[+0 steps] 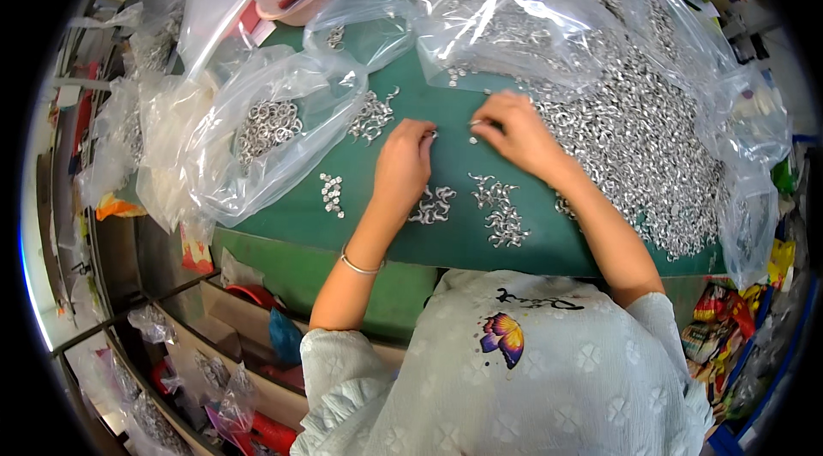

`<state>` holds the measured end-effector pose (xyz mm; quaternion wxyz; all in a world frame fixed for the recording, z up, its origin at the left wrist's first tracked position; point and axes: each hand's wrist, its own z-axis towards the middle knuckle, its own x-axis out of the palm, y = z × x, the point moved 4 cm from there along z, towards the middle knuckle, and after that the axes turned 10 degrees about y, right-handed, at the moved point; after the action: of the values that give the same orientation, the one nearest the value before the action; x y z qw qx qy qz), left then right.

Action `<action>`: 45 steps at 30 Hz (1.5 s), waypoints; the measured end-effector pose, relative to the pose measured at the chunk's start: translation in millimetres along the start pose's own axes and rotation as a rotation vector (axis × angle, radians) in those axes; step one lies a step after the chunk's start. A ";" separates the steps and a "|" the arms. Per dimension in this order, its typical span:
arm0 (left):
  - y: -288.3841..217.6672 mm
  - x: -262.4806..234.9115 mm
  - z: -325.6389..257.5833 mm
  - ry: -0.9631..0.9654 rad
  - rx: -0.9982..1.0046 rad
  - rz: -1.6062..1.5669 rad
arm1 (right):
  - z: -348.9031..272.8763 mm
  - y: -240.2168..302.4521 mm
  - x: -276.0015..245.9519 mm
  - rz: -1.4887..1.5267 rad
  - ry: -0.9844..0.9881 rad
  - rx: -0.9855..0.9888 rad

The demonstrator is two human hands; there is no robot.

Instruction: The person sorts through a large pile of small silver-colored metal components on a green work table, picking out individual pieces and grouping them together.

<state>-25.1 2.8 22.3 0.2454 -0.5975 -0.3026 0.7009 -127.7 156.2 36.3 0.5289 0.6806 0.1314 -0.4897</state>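
My left hand (403, 163) is above the green work surface, thumb and forefinger pinched together with a tiny glint at the tips; what they hold is too small to make out. My right hand (519, 137), slightly blurred, is also pinched, and a bright speck shows at its fingertips. Just below those fingertips lies a small round silver piece (473, 141). Curved silver metal parts (434, 206) lie beside my left wrist, and more hook-shaped parts (501, 214) lie between my forearms. A group of small silver pieces (332, 195) lies left of my left forearm.
A large heap of silver parts (634, 143) spreads across the right side, partly under a clear plastic bag (514, 15). At left an open clear bag (225, 186) holds silver rings (267, 129). A pink bowl (324, 9) stands at the far left. Shelves with bagged parts (236, 400) are below.
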 end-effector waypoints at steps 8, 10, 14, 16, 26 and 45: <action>-3.5 5.1 -4.5 0.049 0.030 0.030 | 15.3 18.5 19.0 -0.091 -0.001 -0.169; 8.2 1.2 -8.3 0.081 0.012 -0.049 | 12.0 19.3 12.6 -0.016 0.048 -0.172; -22.7 -6.6 -11.4 -0.023 0.062 0.034 | 2.1 -0.7 4.6 -0.043 -0.048 -0.037; -22.0 4.8 -2.6 0.036 0.147 0.079 | 6.1 6.7 8.2 -0.051 -0.067 -0.112; -4.3 -8.4 -23.4 -0.011 0.091 0.072 | -7.1 -6.1 -15.0 -0.217 -0.159 -0.095; 5.8 -13.2 15.2 -0.013 0.111 0.136 | -10.5 -11.2 -39.6 -0.177 -0.136 -0.007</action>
<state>-37.8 -12.5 28.9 0.2279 -0.5974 -0.2237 0.7356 -149.2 183.0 61.1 0.4936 0.6297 0.1566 -0.5791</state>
